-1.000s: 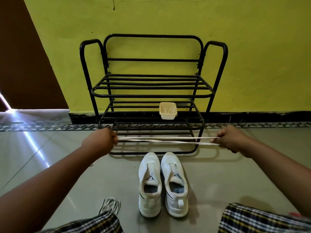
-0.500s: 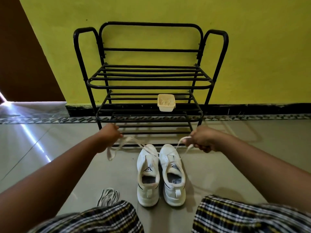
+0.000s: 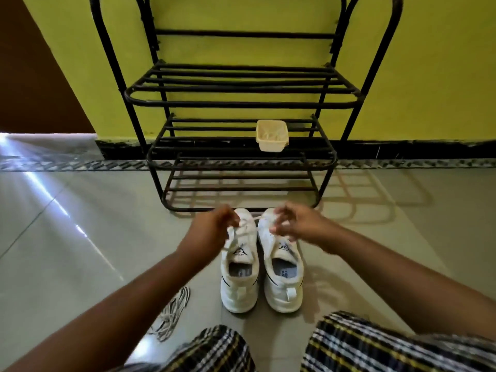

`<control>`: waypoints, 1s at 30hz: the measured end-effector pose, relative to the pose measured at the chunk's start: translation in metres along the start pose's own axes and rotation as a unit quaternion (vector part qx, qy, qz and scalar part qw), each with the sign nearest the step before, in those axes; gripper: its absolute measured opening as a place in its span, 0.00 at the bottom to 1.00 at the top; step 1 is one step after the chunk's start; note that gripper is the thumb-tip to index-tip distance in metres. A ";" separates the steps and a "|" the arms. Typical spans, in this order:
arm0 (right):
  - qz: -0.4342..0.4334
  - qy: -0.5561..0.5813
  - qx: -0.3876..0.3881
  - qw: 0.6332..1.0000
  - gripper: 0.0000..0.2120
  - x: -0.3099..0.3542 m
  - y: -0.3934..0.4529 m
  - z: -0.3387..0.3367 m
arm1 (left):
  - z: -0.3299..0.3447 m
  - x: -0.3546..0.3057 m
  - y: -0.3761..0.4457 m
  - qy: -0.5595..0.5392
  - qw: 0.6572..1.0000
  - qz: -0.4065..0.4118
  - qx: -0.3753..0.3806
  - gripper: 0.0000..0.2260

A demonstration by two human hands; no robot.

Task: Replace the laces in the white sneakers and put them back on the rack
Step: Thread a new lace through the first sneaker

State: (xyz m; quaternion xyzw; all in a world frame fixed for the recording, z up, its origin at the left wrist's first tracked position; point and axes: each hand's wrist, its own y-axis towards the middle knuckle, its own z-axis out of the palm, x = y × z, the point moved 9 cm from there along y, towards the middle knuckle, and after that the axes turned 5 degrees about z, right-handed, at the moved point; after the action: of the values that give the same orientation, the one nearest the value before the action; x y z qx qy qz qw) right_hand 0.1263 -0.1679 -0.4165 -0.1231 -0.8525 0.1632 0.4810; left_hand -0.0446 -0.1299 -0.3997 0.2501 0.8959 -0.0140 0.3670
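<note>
White lace (image 3: 243, 230) runs between my two hands, low over the toes of the sneakers. My left hand (image 3: 214, 228) has its fingers curled around one part of the lace, and a loop of it hangs down from that grip over the left sneaker (image 3: 239, 275). My right hand (image 3: 300, 226) is above the toe of the right sneaker (image 3: 283, 280); its fingers look bent and pinched together at the lace's other end, though blur keeps me from seeing the pinch itself. The two hands are near each other, with only a short stretch of lace between them.

Both sneakers stand on the floor (image 3: 80, 237) side by side, touching or nearly so, heels toward me and toes toward the rack (image 3: 241, 103). Their eyelets, as far as I can see, carry no lace; the tongues lie open. The toes sit just in front of the rack's lowest rail.

On the rack's middle shelf stands a small cream tub (image 3: 271, 135), to the right of centre. On the floor by my left knee, well apart from the sneakers, lies a bundle of striped laces (image 3: 171, 312). The yellow wall (image 3: 429, 76) stands behind the rack.
</note>
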 end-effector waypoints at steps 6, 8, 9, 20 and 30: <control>-0.024 -0.324 0.089 0.942 0.10 -0.060 -0.011 0.071 | 0.091 0.035 -0.032 0.142 0.972 -0.053 0.181 0.10; -0.022 -0.350 0.102 0.931 0.12 -0.062 -0.011 0.070 | 0.090 0.037 -0.031 0.122 0.969 -0.075 0.200 0.07; -0.021 -0.356 0.121 0.926 0.11 -0.064 -0.012 0.071 | 0.090 0.037 -0.032 0.113 0.966 -0.078 0.219 0.06; 0.024 -0.284 0.181 0.941 0.16 -0.067 -0.037 0.087 | 0.113 0.012 -0.070 0.135 0.868 -0.052 0.475 0.09; -0.164 -0.555 0.075 0.812 0.16 -0.027 -0.056 0.114 | 0.009 0.021 -0.015 -0.137 0.981 -0.107 -0.084 0.04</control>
State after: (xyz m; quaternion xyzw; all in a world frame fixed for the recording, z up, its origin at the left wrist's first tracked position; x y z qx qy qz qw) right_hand 0.0392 -0.2472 -0.4708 0.1662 -0.9673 0.1857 -0.0463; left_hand -0.0582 -0.1364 -0.4224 0.1166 0.8565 -0.0120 0.5027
